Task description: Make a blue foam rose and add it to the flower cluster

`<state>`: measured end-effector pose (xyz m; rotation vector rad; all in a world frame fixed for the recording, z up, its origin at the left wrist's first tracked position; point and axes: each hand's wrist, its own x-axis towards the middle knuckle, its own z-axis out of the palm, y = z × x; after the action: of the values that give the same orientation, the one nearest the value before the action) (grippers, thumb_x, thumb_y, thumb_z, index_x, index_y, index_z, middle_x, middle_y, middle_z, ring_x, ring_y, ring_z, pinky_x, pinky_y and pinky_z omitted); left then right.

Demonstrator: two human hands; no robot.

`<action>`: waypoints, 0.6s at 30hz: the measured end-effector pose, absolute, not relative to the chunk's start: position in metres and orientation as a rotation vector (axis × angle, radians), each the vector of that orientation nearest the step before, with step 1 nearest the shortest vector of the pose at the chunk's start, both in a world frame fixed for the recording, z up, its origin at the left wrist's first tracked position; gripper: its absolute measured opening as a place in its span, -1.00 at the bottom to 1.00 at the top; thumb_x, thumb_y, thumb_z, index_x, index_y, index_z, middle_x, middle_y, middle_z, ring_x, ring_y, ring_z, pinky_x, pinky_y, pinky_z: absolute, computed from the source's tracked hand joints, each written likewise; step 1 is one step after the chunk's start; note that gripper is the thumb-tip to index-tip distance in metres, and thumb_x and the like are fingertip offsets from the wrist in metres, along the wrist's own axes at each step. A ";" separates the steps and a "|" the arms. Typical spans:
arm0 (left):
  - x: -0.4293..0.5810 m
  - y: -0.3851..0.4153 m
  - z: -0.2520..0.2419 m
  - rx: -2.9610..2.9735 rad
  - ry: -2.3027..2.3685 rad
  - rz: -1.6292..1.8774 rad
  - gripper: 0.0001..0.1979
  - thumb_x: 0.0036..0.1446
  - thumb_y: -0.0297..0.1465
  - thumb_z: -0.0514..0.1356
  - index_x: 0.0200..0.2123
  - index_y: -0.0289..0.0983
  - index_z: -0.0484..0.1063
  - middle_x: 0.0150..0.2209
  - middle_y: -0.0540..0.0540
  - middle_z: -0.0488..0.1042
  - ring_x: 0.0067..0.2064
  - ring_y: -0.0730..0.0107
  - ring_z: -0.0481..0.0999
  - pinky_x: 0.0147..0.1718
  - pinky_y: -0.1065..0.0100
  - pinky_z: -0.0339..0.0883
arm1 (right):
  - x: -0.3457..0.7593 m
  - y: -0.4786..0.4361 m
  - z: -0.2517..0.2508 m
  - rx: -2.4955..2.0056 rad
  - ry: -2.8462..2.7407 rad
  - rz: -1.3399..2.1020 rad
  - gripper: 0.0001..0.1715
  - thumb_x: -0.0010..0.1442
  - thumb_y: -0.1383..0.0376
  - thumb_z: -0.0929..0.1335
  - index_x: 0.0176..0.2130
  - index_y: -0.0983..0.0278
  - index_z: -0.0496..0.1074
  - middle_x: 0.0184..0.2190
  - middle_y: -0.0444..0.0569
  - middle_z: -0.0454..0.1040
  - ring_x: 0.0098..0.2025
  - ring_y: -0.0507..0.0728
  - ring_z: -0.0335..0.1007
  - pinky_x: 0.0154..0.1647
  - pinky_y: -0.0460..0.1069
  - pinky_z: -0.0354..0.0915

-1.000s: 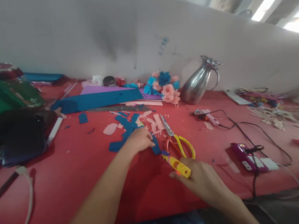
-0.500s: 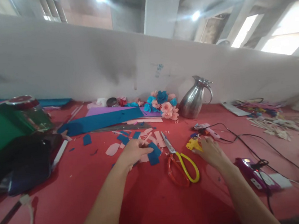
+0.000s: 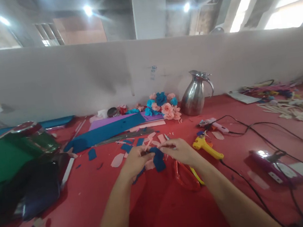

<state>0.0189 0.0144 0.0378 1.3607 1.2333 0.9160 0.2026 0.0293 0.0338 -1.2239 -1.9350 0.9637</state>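
Observation:
In the head view my left hand (image 3: 137,162) is closed in a pinch on a small pink paper piece (image 3: 150,142). My right hand (image 3: 182,151) has its thumb and fingers pinched at the right side of the same piece; the fingertips partly hide it. Just below the fingers are blue paper scraps (image 3: 159,161). Under my right wrist lies a pair of scissors (image 3: 185,177) with one red and one yellow handle, its blades mostly covered. To the right of that hand rests a yellow glue gun (image 3: 207,148), untouched.
Paper flowers (image 3: 164,106) and a steel jug (image 3: 195,95) stand at the back. A blue paper strip (image 3: 106,132) lies behind the scraps. Cords run across the right side from a purple power strip (image 3: 276,172). A green jar (image 3: 37,138) is at left.
My right hand has let go of the yellow glue gun and moved left to meet my left hand at the pink paper. The camera view has levelled.

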 end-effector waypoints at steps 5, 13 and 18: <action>0.025 0.014 0.037 1.382 1.273 0.814 -0.87 -0.21 -0.36 0.27 -0.50 -0.28 0.47 -0.52 0.02 0.44 -0.40 0.39 0.41 -0.33 0.35 0.28 | 0.203 0.029 0.027 -1.157 -1.795 1.041 -0.75 0.09 0.19 0.34 -0.31 0.28 0.54 -0.38 -0.08 0.56 -0.35 0.07 0.44 -0.32 -0.07 0.29; 0.025 0.016 0.031 1.440 1.226 0.848 -0.85 -0.20 -0.43 0.24 -0.45 -0.27 0.38 -0.48 0.07 0.37 -0.39 0.45 0.39 -0.36 0.41 0.26 | 0.195 0.035 0.013 -1.090 -1.666 1.182 -0.86 0.00 0.27 0.36 -0.40 0.30 0.49 -0.47 -0.11 0.51 -0.42 0.03 0.39 -0.37 -0.09 0.28; 0.024 0.016 0.034 1.413 1.258 0.885 -0.82 -0.20 -0.41 0.25 -0.42 -0.28 0.40 -0.46 0.02 0.42 -0.37 0.40 0.42 -0.31 0.36 0.28 | 0.197 0.039 0.012 -1.195 -1.564 1.109 -0.84 0.02 0.29 0.33 -0.39 0.30 0.48 -0.51 -0.13 0.49 -0.47 0.02 0.37 -0.42 -0.09 0.26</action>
<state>0.0243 0.0160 0.0339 1.4132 1.2585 0.8847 0.1967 0.0388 0.0122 -1.1948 -1.5638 1.1095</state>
